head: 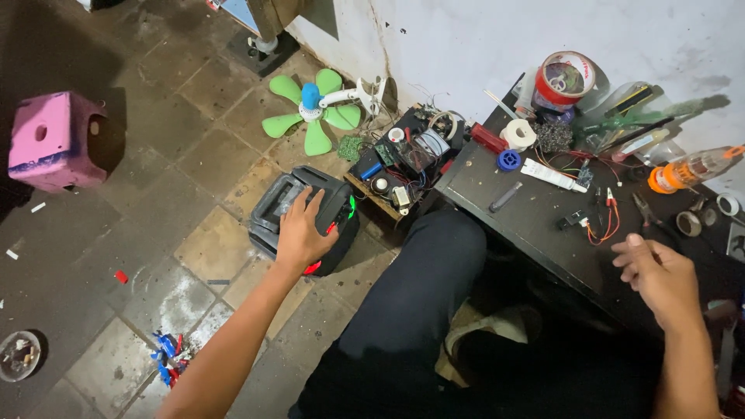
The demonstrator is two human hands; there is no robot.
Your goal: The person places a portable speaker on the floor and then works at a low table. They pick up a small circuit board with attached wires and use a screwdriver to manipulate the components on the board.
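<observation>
Black plastic speaker [304,219] with red and green lights sits on the tiled floor [194,163] at centre frame under the flat, open left hand [301,233], while the right hand [660,275] hovers loosely curled, empty, over the dark worktop [528,217] at right.

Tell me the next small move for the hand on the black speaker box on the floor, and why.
Probably close the fingers and get a grip: the left hand lies flat, fingers spread, on top of the black boxy speaker with red and green lights, resting rather than grasping. The right hand hovers loosely curled over the dark cluttered table, holding nothing.
</observation>
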